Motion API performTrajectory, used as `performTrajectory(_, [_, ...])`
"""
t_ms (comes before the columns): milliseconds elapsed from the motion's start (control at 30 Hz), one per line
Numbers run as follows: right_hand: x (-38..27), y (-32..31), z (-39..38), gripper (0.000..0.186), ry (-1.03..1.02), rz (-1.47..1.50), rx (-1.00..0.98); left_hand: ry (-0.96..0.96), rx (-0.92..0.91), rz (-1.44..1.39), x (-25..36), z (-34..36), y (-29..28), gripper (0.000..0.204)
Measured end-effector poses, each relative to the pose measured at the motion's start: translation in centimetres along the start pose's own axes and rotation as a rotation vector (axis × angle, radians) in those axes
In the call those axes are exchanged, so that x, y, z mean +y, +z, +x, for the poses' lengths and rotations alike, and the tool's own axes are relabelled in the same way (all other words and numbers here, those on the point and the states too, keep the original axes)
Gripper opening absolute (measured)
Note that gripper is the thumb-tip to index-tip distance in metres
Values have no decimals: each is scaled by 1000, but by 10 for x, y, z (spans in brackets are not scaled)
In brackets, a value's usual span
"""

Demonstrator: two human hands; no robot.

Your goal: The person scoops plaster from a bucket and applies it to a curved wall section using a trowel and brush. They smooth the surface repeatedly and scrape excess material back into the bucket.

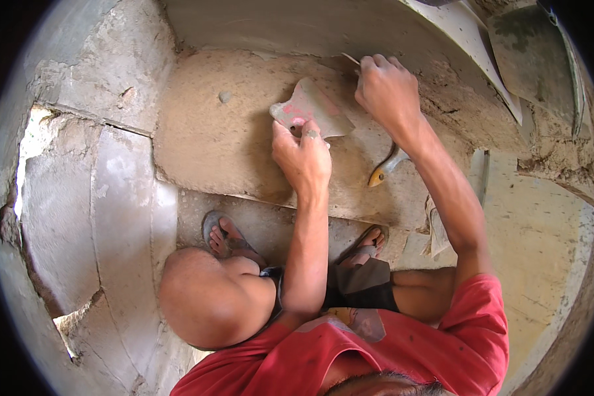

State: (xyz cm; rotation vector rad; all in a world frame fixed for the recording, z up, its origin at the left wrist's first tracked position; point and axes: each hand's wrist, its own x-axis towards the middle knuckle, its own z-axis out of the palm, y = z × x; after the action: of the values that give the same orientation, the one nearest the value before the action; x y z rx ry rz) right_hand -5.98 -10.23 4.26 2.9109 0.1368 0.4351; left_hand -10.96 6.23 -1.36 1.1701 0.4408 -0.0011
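Observation:
My left hand (302,148) pinches a flat, worn plate (327,115) with reddish marks and a hole, held over the dusty step (204,145). Up near the step's back edge, my right hand (386,92) is closed on a thin pale tool (350,58), its far part mostly hidden by the fingers. A tool with a yellow-ended handle (378,175) lies on the step beside my right forearm, partly hidden under it. A small grey lump (224,97) sits to the left of the plate.
Cracked grey plaster walls (66,211) curve along the left. A rough riser (244,23) runs behind the step, with metal sheets (528,59) at upper right. A pale board (528,251) lies right. My knees and sandalled feet (224,234) are below the step.

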Motion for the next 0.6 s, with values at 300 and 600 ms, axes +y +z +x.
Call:
performTrajectory(300, [50,-25,-50,13,-73,-111,202,-21,16,88,3,7,-7,14])
performTrajectory(600, [-7,19,-21,13,-349,-10,192,-12,34,-27,2,7,-1,23])
